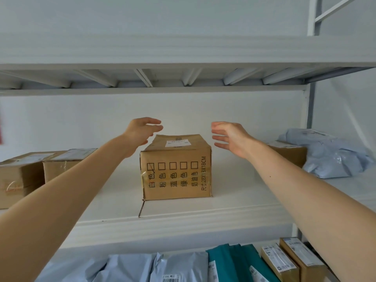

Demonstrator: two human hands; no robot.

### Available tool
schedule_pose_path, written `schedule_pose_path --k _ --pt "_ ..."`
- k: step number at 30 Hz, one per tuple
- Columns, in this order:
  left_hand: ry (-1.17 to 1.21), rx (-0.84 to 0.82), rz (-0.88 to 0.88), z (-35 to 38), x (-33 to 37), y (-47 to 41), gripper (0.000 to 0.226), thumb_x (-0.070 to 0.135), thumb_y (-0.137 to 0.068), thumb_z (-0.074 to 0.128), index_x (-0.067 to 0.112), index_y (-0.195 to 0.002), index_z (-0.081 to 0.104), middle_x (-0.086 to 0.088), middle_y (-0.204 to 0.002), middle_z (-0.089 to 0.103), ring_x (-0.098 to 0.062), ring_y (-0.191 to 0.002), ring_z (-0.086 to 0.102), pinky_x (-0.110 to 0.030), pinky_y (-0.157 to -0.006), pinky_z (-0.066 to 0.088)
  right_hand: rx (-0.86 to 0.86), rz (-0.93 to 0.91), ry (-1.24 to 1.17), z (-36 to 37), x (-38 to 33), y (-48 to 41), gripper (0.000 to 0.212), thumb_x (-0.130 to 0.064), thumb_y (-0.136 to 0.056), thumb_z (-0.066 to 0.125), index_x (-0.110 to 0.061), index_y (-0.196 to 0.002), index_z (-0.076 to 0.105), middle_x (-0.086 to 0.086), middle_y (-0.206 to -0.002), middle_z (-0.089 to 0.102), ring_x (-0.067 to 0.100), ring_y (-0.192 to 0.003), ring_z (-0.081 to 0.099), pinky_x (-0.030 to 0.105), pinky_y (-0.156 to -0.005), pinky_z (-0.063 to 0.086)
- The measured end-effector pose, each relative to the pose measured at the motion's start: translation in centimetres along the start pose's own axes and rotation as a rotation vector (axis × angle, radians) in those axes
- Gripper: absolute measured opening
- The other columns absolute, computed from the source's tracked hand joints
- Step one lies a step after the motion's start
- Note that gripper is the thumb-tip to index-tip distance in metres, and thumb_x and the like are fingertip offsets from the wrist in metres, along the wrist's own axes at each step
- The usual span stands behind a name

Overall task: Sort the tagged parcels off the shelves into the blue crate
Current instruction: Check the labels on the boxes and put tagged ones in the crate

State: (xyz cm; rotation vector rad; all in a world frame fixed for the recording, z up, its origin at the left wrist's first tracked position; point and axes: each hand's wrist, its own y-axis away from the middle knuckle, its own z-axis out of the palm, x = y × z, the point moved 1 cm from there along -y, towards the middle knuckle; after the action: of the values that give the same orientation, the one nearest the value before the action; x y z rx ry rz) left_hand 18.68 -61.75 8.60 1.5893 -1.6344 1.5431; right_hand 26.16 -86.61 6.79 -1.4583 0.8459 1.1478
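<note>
Hovering the left hand (142, 130) and right hand (230, 137) either side of the cardboard parcel (176, 171), near its far end, fingers loosely spread, gripping nothing. Sitting upright mid-shelf (223, 208), label on top, well apart from the boxes (20, 174) and mailer bag (329, 157).

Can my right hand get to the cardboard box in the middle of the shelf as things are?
Probably yes: the right hand is open just right of the cardboard box, with only bare shelf between them.
</note>
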Motion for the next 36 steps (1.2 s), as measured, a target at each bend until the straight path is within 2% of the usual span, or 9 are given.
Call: schedule_pose_path --k 6,11,16,27,34,36 --pt "0.069 -0.014 0.105 4.6 3.9 0.5 0.023 0.015 -0.089 0.064 0.021 -0.112 0.066 -0.003 -0.114 0.064 -0.019 -0.111 0.057 -0.039 -0.102 0.045 0.008 -0.033 -0.016 -4.0 -1.2 0.3 0.032 -0.012 -0.089 0.060 -0.015 -0.121 0.061 0.007 -0.121 0.061 0.023 -0.113 0.058 0.037 -0.098 0.049" --pt "0.147 -0.048 0.174 9.9 7.2 0.6 0.023 0.010 -0.091 0.059 0.021 -0.109 0.067 -0.005 -0.114 0.066 -0.020 -0.111 0.060 -0.037 -0.100 0.048 0.027 -0.039 0.000 -8.9 -1.5 0.1 0.030 -0.010 -0.090 0.059 -0.016 -0.119 0.061 0.004 -0.117 0.062 0.022 -0.112 0.059 0.036 -0.097 0.049" --pt "0.166 -0.092 0.175 16.0 9.5 0.3 0.024 0.008 -0.090 0.060 0.019 -0.111 0.066 -0.007 -0.117 0.065 -0.020 -0.110 0.061 -0.036 -0.098 0.049 0.051 -0.028 0.017 -14.7 -1.4 -0.3 0.027 -0.010 -0.091 0.057 -0.016 -0.117 0.061 0.000 -0.111 0.064 0.022 -0.112 0.059 0.035 -0.097 0.049" --pt "0.098 -0.196 0.063 28.5 11.6 -0.5 0.024 0.015 -0.090 0.063 0.019 -0.113 0.065 -0.004 -0.115 0.064 -0.022 -0.108 0.060 -0.034 -0.092 0.051 0.081 -0.015 0.075 -26.9 -1.5 0.0 0.034 -0.009 -0.090 0.059 -0.012 -0.124 0.059 0.005 -0.117 0.063 0.021 -0.109 0.060 0.029 -0.086 0.050" --pt "-0.042 -0.380 -0.117 33.9 9.9 -1.2 0.036 0.030 -0.089 0.064 0.018 -0.123 0.058 -0.006 -0.124 0.055 -0.025 -0.111 0.057 -0.040 -0.094 0.051 0.059 0.150 0.194 -31.7 0.6 -0.3 0.032 -0.007 -0.088 0.061 -0.007 -0.120 0.059 0.016 -0.122 0.059 0.025 -0.110 0.060 0.029 -0.086 0.051" --pt "-0.066 -0.393 -0.160 35.4 9.3 -1.6 0.041 0.033 -0.089 0.063 0.017 -0.125 0.055 -0.009 -0.125 0.052 -0.027 -0.112 0.055 -0.042 -0.094 0.051 0.035 0.187 0.226 -32.5 1.0 -0.8 0.033 -0.004 -0.090 0.059 -0.002 -0.122 0.057 0.026 -0.133 0.052 0.033 -0.122 0.054 0.033 -0.096 0.050"
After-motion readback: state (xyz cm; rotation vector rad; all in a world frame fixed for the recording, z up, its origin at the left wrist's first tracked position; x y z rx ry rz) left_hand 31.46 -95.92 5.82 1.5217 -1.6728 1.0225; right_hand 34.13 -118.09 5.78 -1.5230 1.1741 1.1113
